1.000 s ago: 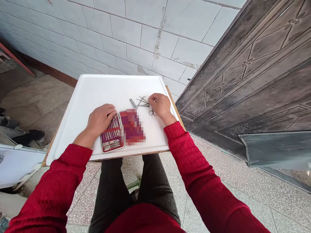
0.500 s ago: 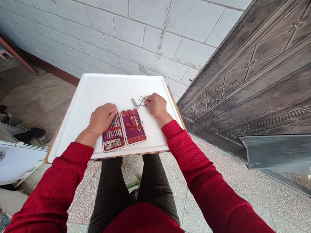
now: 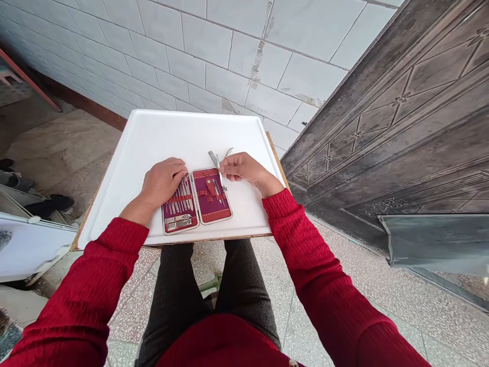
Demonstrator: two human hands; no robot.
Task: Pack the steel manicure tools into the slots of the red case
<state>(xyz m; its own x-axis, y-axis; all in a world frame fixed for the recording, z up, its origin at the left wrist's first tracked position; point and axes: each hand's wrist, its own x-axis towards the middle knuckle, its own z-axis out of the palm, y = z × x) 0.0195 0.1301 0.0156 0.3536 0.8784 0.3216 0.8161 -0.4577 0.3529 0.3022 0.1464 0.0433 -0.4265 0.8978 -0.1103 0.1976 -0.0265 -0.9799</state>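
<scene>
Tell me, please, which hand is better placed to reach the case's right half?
Probably the right hand: it pinches a silver tool near the right half, while the left hand lies over the left half's far end.

By the table's (image 3: 183, 132) near edge lies an open manicure case (image 3: 219, 210), left hand (image 3: 162, 181) over its far left corner; the right hand (image 3: 242, 169) pinches a metal tool (image 3: 218, 162).

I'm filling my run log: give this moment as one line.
left hand: at open case; right hand: holding metal tool; clipper: on white tray
</scene>
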